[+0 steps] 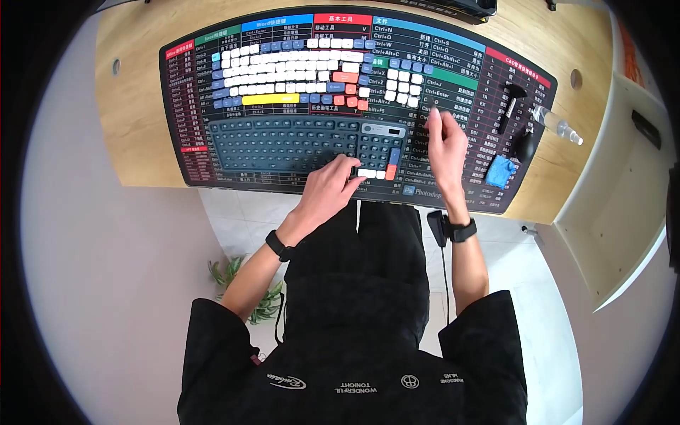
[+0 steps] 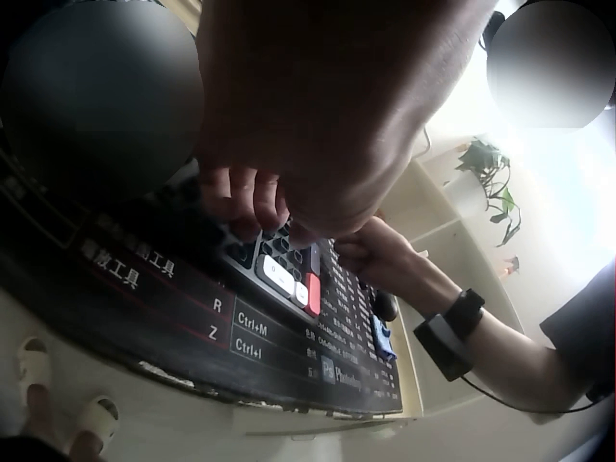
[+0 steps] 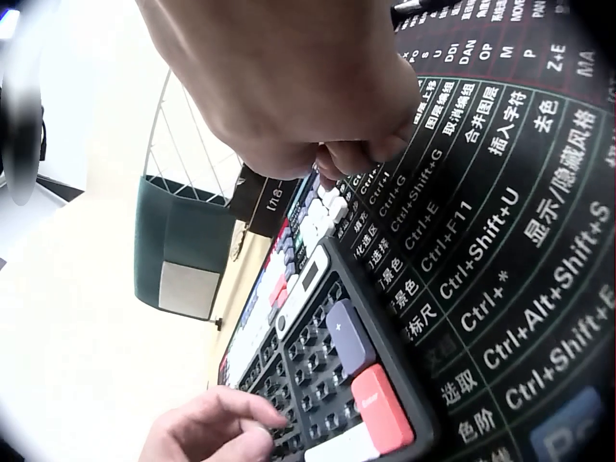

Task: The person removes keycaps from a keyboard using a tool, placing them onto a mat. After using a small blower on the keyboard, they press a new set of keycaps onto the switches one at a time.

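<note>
A dark keyboard (image 1: 283, 145) with mostly bare switches lies near the mat's front edge. Its lower right corner carries a purple plus keycap (image 3: 348, 337), a red Enter keycap (image 3: 382, 409), a wide white keycap (image 2: 277, 274) and a small white one. My left hand (image 1: 329, 184) rests at that corner, fingertips over the switches left of the white caps, fingers bent loosely. Right of the keyboard, my right hand (image 1: 448, 145) hovers over the mat, thumb and index finger apart, near loose white keycaps (image 1: 404, 86). No held thing shows in it.
Behind the keyboard, loose keycaps (image 1: 276, 71) lie in keyboard order, with a yellow spacebar (image 1: 270, 99). On the printed mat (image 1: 489, 99) at right are a black-handled brush (image 1: 511, 106), a clear spray bottle (image 1: 558, 126), a black blower bulb (image 1: 525, 146) and a blue cloth (image 1: 501, 171).
</note>
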A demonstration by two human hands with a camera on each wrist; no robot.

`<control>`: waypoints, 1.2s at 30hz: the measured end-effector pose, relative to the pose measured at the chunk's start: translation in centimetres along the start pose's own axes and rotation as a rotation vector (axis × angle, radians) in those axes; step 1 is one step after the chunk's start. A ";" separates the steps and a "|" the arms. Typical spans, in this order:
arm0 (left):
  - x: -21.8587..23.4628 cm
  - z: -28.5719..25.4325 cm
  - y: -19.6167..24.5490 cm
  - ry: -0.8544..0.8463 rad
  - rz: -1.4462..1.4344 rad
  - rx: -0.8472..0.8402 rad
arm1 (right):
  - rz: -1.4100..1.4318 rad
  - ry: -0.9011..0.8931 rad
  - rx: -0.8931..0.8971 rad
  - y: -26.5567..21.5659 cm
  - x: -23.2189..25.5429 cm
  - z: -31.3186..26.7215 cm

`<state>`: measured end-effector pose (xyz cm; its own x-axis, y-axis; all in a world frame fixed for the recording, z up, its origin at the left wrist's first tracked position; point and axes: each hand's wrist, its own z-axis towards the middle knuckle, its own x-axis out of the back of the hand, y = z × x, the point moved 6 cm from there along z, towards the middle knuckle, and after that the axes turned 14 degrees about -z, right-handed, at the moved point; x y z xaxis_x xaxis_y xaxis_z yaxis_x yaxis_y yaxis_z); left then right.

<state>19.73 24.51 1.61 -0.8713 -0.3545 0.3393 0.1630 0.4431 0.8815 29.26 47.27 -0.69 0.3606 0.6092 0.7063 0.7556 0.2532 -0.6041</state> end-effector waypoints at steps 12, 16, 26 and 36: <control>-1.3 -0.3 -0.5 -0.068 0.171 -0.096 | -0.433 -0.274 0.438 -2.3 -2.6 -9.9; -1.5 0.0 -0.2 -0.097 0.211 -0.115 | -0.562 -0.217 0.540 -2.6 -3.1 -9.3; -1.8 0.5 -0.4 -0.132 0.261 -0.127 | -0.701 -0.387 0.631 -3.6 -5.3 -8.5; -1.7 0.9 -0.3 -0.157 0.204 -0.154 | -0.663 -0.383 0.420 -4.4 -5.0 -7.7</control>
<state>20.72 25.70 0.50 -0.8724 -0.1335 0.4703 0.4001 0.3578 0.8437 28.42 37.33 1.31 -0.3478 0.4294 0.8334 0.4532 0.8552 -0.2515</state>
